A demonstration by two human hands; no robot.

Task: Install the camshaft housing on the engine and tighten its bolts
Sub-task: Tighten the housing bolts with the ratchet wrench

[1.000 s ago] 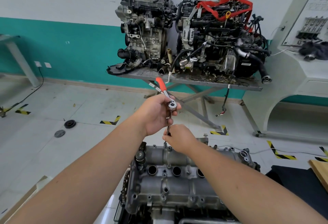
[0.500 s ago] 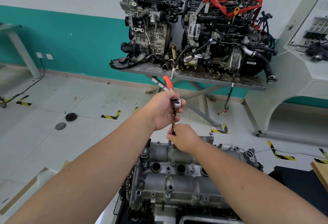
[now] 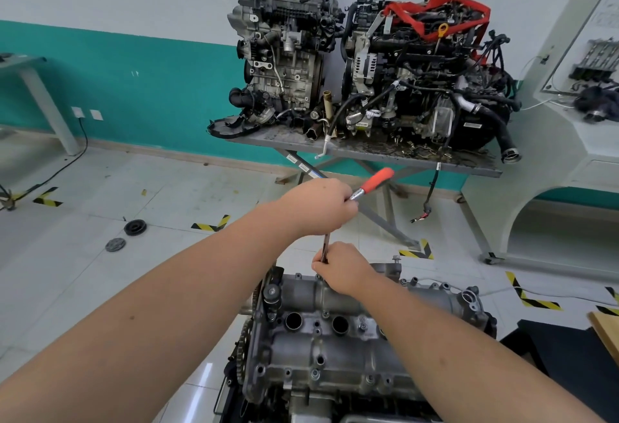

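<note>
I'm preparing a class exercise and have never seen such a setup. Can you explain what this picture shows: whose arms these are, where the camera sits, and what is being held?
The camera sits on a person's head, looking down at their own arms. The left hand grips a ratchet wrench with an orange handle. The right hand holds the thin extension bar that runs down to the grey camshaft housing on the engine. Behind, two other engines stand on a metal table.

Left hand (image 3: pixel 318 206) round ratchet (image 3: pixel 370 186), right hand (image 3: pixel 341 267) steadying extension (image 3: pixel 325 247) over camshaft housing (image 3: pixel 335 332).
</note>
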